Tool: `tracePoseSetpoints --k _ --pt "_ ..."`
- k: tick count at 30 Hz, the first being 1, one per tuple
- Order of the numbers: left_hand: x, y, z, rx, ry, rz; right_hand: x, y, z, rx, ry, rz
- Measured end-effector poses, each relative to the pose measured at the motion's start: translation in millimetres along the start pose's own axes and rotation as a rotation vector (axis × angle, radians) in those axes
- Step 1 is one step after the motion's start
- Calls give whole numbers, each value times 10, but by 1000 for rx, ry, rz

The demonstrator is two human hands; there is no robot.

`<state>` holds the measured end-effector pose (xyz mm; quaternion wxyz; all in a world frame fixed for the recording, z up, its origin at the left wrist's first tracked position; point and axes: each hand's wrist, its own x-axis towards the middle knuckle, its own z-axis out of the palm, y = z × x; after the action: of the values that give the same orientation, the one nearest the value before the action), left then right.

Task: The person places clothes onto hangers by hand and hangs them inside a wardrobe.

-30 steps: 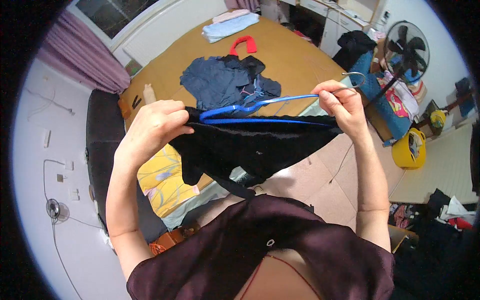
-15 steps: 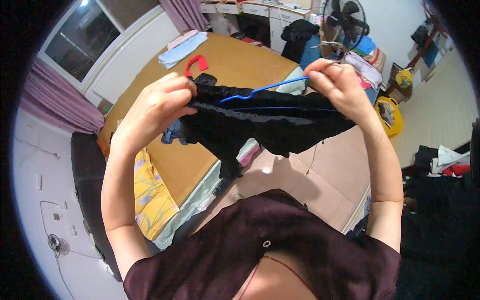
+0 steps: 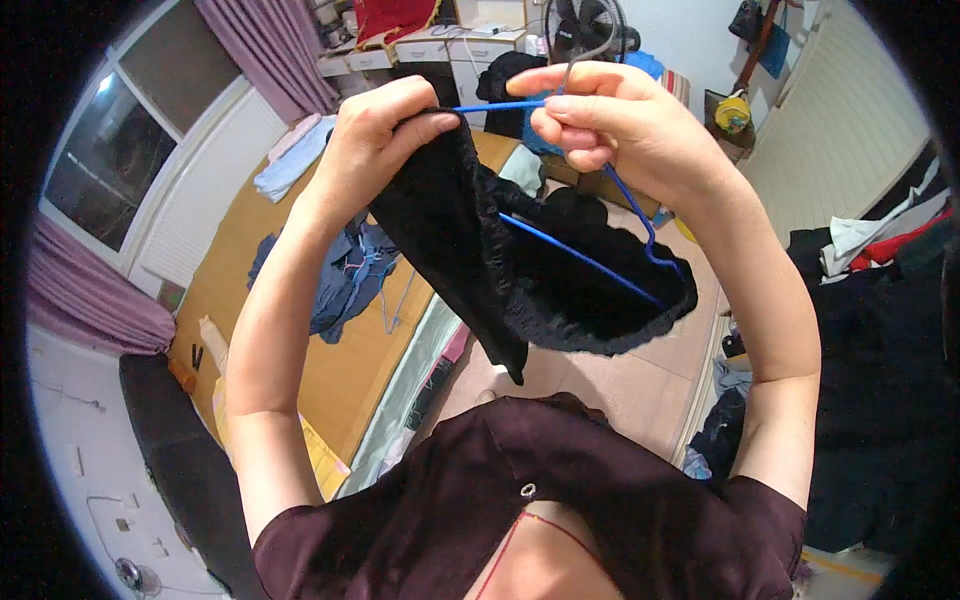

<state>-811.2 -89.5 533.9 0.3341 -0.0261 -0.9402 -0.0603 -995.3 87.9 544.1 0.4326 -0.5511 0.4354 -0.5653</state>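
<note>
A black garment (image 3: 445, 205) with a gathered edge hangs in front of me, its opening facing up and to the right. My left hand (image 3: 390, 125) is closed, pinching the garment's upper left edge. A blue hanger (image 3: 585, 258) lies partly inside the opening, and one of its ends rests at the garment's right side. My right hand (image 3: 625, 125) grips the hanger near its hook, thumb against the fingers. Between the two hands a blue stretch of the hanger runs bare; its left end is hidden by my left hand and the cloth.
A bed with a brown mat (image 3: 235, 290) stands to the left, bearing dark blue clothes (image 3: 345, 280), another hanger (image 3: 398, 305) and folded light-blue cloth (image 3: 290, 170). A fan (image 3: 585, 30) stands at the back. Dark clothes (image 3: 880, 390) pile up on the right, with pink floor tiles (image 3: 640, 375) below.
My hands have moved closer together and higher. The garment, stretched sideways before, now hangs down with its opening wider and more of the hanger showing. The view has shifted.
</note>
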Motion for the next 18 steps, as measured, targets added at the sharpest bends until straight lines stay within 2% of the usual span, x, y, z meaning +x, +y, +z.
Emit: tracePoseSetpoints --k 2,3,4,6,7,8,9,10,12,14,16,18 --pt "50 -56 -10 -132 108 -51 -37 -127 87 5 -58 -115" --pt "77 -87 -27 -208 159 -30 -79 -204 117 -30 -163 -141" --pt "122 -89 -76 -231 180 2 -98 -226 118 -94 -219 -222" --pt "228 -136 -112 -261 214 101 -141 -221 12 -379 -170 -300" --pt "277 -140 -118 -255 231 124 -137 -111 -14 -271 -59 -250" --pt "325 -150 -115 -246 246 148 -183 -36 39 -123 7 -102" --pt "355 -175 -90 -229 227 166 -186 109 126 -66 0 -71" --pt "369 -225 -51 -198 117 113 -178 228 236 -9 -8 -41" --pt "349 -251 136 -233 104 135 -216 257 700 321 118 -65" --pt "310 -378 340 -165 222 208 -219 262 845 540 323 -64" --pt "226 -407 443 -146 240 190 -234 506 709 599 352 -150" --pt "88 -429 606 -132 273 157 -299 649 792 529 406 -151"
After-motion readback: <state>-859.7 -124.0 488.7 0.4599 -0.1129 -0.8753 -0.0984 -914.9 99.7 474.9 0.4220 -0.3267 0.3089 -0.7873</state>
